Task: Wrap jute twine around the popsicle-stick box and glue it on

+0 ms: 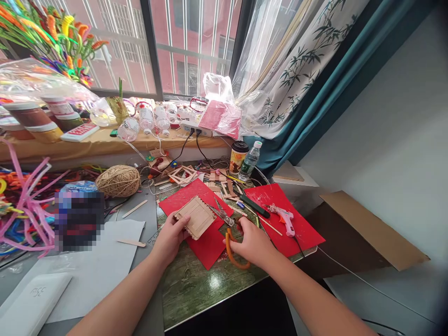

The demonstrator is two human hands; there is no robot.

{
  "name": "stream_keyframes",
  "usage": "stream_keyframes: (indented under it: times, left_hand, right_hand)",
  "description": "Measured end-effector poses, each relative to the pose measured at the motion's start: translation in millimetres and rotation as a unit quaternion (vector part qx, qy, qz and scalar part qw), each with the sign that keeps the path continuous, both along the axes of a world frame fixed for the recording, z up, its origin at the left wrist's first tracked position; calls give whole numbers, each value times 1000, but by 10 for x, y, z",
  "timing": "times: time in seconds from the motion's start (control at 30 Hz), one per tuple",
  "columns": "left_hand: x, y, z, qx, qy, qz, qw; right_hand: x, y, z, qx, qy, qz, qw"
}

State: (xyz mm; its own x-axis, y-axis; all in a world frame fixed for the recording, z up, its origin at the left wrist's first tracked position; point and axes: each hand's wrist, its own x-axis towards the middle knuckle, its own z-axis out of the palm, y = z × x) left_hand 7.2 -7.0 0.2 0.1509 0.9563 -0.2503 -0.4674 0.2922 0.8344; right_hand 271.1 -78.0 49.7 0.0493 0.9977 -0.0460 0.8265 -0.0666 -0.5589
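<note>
My left hand (170, 235) grips a flat panel of glued wooden craft sticks (196, 215), holding it by its near left edge over a sheet of red paper (206, 247). My right hand (252, 242) is closed around the orange handles of a pair of scissors (229, 233), whose blades point up and left toward the panel. Both hands hover over the green desk (196, 284), close together.
A pink glue gun (285, 218), a dark pen (255, 205) and loose craft sticks lie on a second red sheet (297, 228) to the right. A ball of twine (118, 181), pipe cleaners (24, 205), a cup (238, 157) and a water bottle (249, 161) stand behind.
</note>
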Motion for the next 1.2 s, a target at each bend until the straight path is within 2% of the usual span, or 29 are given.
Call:
stream_keyframes:
  times: [0.1,0.43,0.77,1.03,1.2]
  left_hand:
    - [6,-11,16,14,-1,4,1000]
    - [2,-16,9,12,11,2,1000]
    - [0,-5,-22,9,2,-5,1000]
    - [21,-17,14,9,-20,-6,1000]
    - [20,-10,26,15,-25,-12,999]
  right_hand:
    - [-9,-10,27,-6,-25,7,1000]
    - [-30,-1,1,-35,-5,10,999]
    - [-66,-31,-3,-23,-22,5,1000]
    - [-41,-90,80,-45,-35,6,998]
    - [-34,-89,68,-50,-45,11,998]
